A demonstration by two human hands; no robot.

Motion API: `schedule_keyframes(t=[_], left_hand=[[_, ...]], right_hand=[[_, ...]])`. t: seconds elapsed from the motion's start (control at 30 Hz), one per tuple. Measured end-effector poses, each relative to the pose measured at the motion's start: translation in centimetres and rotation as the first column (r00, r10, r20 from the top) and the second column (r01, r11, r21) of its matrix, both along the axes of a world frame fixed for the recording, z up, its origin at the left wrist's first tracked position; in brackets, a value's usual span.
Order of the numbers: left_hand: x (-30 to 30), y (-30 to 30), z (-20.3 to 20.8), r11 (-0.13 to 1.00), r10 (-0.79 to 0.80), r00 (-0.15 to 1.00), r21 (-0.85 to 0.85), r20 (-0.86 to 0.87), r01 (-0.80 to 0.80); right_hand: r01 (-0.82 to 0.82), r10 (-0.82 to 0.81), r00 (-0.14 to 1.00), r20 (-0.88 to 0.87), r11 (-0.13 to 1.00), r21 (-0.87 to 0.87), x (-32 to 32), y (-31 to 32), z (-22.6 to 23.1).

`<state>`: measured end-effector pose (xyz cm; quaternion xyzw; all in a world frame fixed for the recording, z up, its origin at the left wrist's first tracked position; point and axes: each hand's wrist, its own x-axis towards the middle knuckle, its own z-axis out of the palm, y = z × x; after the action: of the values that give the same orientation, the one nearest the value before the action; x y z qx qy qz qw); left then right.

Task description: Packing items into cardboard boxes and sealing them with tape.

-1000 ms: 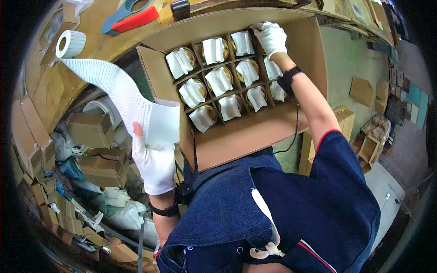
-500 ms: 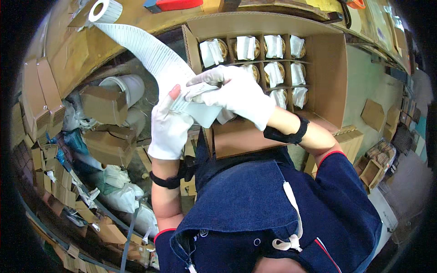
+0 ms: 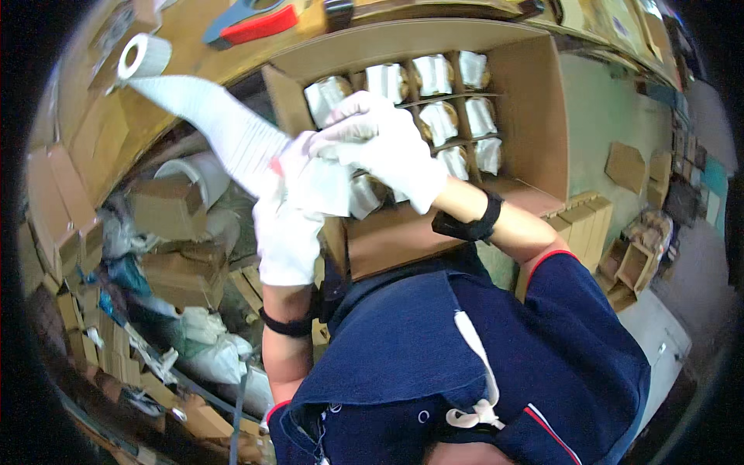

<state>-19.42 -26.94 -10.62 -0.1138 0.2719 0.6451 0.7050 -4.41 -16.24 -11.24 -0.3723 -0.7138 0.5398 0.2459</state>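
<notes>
A long strip of printed white labels point(image 3: 221, 128) runs from a label roll point(image 3: 147, 56) on the wooden table down to my gloved hands. My left hand point(image 3: 288, 240) is closed on the strip near its loose end, a bare fingertip poking through the glove. At that same end my right hand point(image 3: 395, 151) has its fingers pinched together over the labels; whether a single label is lifted between them is hidden. Both hands are above the near left corner of an open cardboard box point(image 3: 535, 101). In its divided cells stand several round, gold-coloured items, each with white wrapping point(image 3: 438, 122) across it.
A red and blue-grey tool point(image 3: 260, 27) lies on the table point(image 3: 93, 139) beyond the roll. Left of me are a white bucket point(image 3: 205, 174), small cartons point(image 3: 167, 208) and plastic bags point(image 3: 221, 356). More cartons point(image 3: 585, 229) stand on the floor at the right.
The whole scene has shifted left in the picture as my head moved. My right hand's fingers have drawn in closer over the strip's end, beside my left hand.
</notes>
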Motion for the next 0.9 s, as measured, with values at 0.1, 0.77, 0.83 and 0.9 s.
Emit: schedule_keyframes(t=[0.1, 0.77, 0.83, 0.9], left_hand=[[0.0, 0.2, 0.7, 0.994, 0.083, 0.987, -0.057, -0.135, -0.091], [0.5, -0.4, 0.7, 0.97, 0.116, 0.911, -0.154, -0.395, -0.191], [0.1, -2.0, -0.7, 0.95, 0.203, 0.94, -0.178, -0.275, -0.258], [0.8, -1.3, -0.4, 0.966, 0.215, 0.959, -0.106, -0.185, -0.237]], right_hand=[[-0.022, 0.011, 0.999, -0.033, 0.935, -0.354, 5.0, 5.4, -4.8], [0.502, -0.45, 0.732, 0.512, 0.864, 0.043, 21.4, 16.2, -17.3], [0.349, -0.304, 0.91, 0.283, 0.929, -0.123, 12.3, 11.5, -9.5], [0.077, -0.048, 0.967, 0.251, 0.991, -0.109, 6.8, 8.0, -3.5]])
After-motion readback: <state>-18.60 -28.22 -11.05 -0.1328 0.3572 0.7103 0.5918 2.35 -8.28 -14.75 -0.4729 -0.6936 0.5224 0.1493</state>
